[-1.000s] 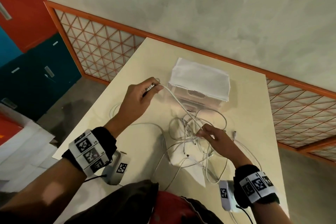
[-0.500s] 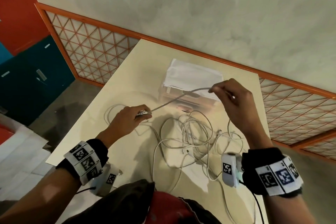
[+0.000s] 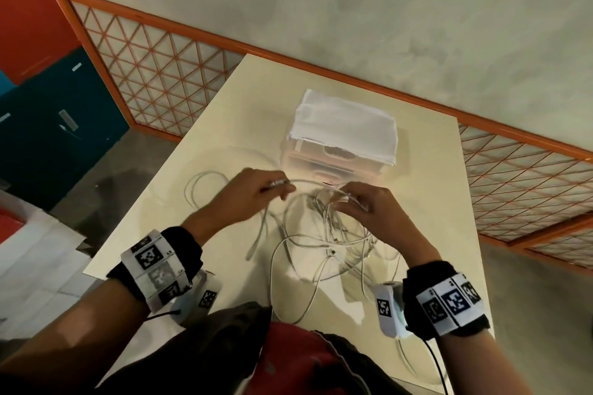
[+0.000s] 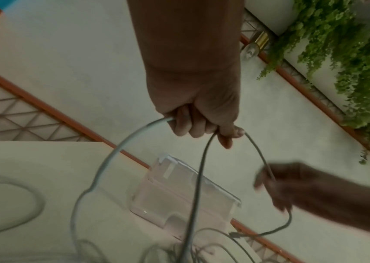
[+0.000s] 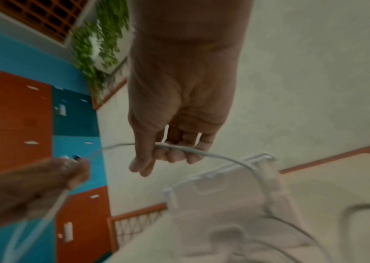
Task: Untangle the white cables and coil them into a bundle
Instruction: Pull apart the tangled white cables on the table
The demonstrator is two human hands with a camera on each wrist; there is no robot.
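A tangle of white cables [image 3: 335, 236] lies on the cream table [image 3: 426, 189] in front of me. My left hand [image 3: 282, 189] grips one cable near its plug end, fingers curled round it; in the left wrist view the left hand [image 4: 201, 128] has a loop hanging below it. My right hand [image 3: 348, 202] pinches the same strand a short way along, just above the tangle. The strand [image 3: 308, 182] arches between the two hands. In the right wrist view the cable [image 5: 204, 153] runs across the curled fingers of my right hand [image 5: 168, 153].
A clear plastic drawer box [image 3: 333, 160] with a white cloth [image 3: 346, 125] on top stands just beyond the hands. A loose cable loop [image 3: 199, 183] lies on the table's left side. Orange lattice railing [image 3: 154, 74] and a wall border the table.
My right hand has come down and left from its raised position and now sits close to the left hand. The left hand has moved slightly right. The strand between them has shortened.
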